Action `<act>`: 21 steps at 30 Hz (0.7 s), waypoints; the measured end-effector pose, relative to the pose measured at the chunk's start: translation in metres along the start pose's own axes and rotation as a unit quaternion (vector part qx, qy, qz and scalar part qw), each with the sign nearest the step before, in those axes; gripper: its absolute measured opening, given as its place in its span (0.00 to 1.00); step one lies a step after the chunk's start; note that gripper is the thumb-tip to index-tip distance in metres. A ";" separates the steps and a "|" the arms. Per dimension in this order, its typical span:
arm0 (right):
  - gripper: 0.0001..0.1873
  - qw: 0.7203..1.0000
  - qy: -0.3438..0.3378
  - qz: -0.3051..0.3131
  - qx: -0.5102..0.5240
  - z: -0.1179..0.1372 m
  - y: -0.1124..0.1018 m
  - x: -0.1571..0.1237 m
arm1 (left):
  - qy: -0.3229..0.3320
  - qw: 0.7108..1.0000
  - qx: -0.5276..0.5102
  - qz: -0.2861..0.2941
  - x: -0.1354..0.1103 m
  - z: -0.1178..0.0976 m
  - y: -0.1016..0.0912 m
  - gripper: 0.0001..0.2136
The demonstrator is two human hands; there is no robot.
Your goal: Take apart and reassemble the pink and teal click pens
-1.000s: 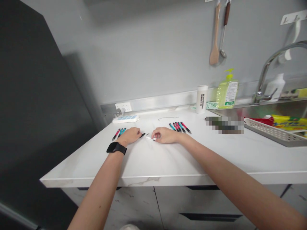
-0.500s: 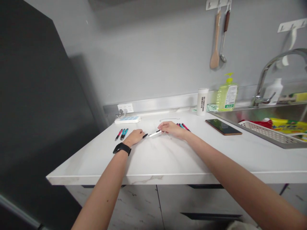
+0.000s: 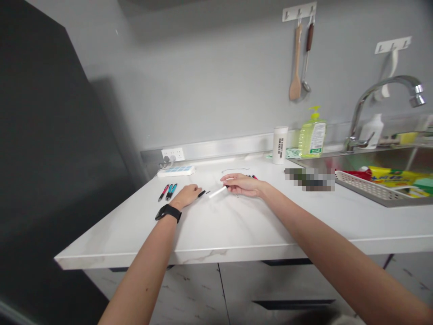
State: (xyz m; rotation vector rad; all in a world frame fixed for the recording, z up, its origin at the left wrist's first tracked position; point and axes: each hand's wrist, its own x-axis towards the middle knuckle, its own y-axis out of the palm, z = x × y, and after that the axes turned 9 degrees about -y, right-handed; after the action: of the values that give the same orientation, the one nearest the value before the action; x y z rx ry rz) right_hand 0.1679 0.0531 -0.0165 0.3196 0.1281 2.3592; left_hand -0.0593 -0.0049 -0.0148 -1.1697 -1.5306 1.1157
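My right hand (image 3: pixel 244 184) is drawn in narrow, thumb and fingers pinching a white tube (image 3: pixel 218 192) by its dark end; the other end points left, toward my left hand (image 3: pixel 187 195). The tube is smeared, and I cannot tell whether its tip touches the counter (image 3: pixel 230 230). My left hand is bunched around a black piece (image 3: pixel 201 194), only its tip showing past my fingers. Between that tip and the tube lies a small dark bit (image 3: pixel 208 192), too small to make out.

Left of my left hand lie a pink pen (image 3: pixel 163 192) and two blue pens (image 3: pixel 171 192), well apart from the tube. More pens (image 3: pixel 254 177) lie behind my right hand, which covers most of them, so I cannot count them. A thin wire (image 3: pixel 236 170) lies beyond the same hand, and a power strip (image 3: pixel 176 171) sits near the wall, behind the blue pens.

Farther right stand a white canister (image 3: pixel 280 145) and a soap bottle (image 3: pixel 313 137), with a green cloth (image 3: pixel 292 153) between them. In front of these is a pixelated dark thing (image 3: pixel 309 179), then a perforated tray (image 3: pixel 365 187) by the sink (image 3: pixel 321 161), all well clear of both hands.
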 end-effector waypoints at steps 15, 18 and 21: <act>0.11 1.000 -0.001 -0.002 0.000 -0.004 -0.004 0.000 | 0.018 1.000 0.013 0.013 0.018 0.013 0.008 0.22; 0.11 1.000 -0.009 0.008 0.014 -0.004 -0.006 -0.001 | 0.015 1.000 0.008 0.013 0.018 0.014 0.008 0.22; 0.15 1.000 -0.007 0.001 0.016 -0.003 -0.006 -0.002 | 0.012 1.000 0.002 0.012 0.016 0.013 0.007 0.22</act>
State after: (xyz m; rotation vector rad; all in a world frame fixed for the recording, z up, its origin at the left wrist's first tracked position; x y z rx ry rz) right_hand 0.1725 0.0564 -0.0211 0.3518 0.1585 2.3584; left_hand -0.0735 0.0102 -0.0222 -1.1976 -1.4998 1.1170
